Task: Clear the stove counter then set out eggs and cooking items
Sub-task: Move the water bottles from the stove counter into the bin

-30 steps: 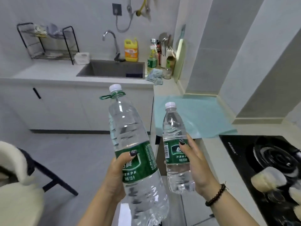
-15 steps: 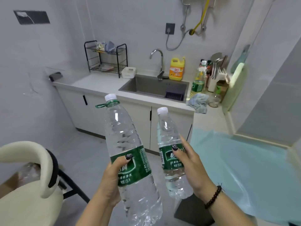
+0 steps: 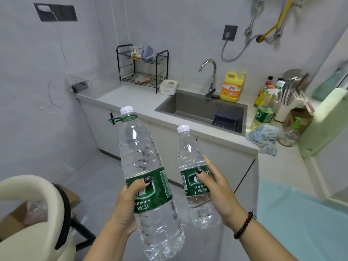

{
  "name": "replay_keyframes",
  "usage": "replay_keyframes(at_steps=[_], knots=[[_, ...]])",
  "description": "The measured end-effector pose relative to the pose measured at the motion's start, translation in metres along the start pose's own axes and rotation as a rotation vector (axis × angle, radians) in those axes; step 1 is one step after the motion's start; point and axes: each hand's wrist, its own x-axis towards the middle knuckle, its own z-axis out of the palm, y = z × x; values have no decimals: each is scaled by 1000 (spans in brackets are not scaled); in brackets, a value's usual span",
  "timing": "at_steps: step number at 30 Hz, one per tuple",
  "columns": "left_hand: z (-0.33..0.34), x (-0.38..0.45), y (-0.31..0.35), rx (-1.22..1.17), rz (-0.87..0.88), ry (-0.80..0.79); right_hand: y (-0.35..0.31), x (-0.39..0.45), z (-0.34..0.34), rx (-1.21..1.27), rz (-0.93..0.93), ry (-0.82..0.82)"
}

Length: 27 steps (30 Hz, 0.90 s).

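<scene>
My left hand [image 3: 127, 206] grips a large clear water bottle [image 3: 145, 166] with a green label and a white cap, tilted slightly left. My right hand [image 3: 218, 191] grips a smaller water bottle [image 3: 190, 161] of the same brand round its green label. Both bottles hang in the air over the grey floor, in front of the white cabinets below the sink counter [image 3: 131, 98]. The stove is out of view.
A steel sink [image 3: 199, 108] with a tap lies in the counter, a black dish rack [image 3: 142, 66] at its left and a yellow detergent jug [image 3: 232, 87] behind. Oil bottles, a utensil holder and a blue cloth [image 3: 263, 138] crowd the right corner. A light blue mat [image 3: 301, 219] covers the near right counter. A cream chair [image 3: 33, 219] stands at lower left.
The view has swung left, away from the stove, so the sink counter and left wall now fill the frame. Both hands keep the same hold on the bottles.
</scene>
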Motion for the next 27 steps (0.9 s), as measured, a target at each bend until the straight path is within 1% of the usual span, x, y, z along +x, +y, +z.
replay_keyframes(at_steps=[7, 9, 12, 15, 18, 22, 27], knots=[[-54, 106, 67, 54, 6, -52, -13, 115, 67, 14, -23, 65], [-69, 129, 83, 59, 13, -38, -15, 142, 86, 49, -51, 89], [-94, 160, 104, 59, 15, -15, -17, 180, 113, 74, -27, 90], [-116, 184, 121, 49, 7, 18, -23, 216, 137, 75, -6, 31], [-136, 203, 135, 63, 3, 72, -27, 254, 157, 30, 1, 10], [-165, 236, 151, 77, 2, 136, -29, 310, 189, 7, 20, -79], [-184, 290, 178, 52, 23, 218, -31, 389, 221, -9, 24, -216]])
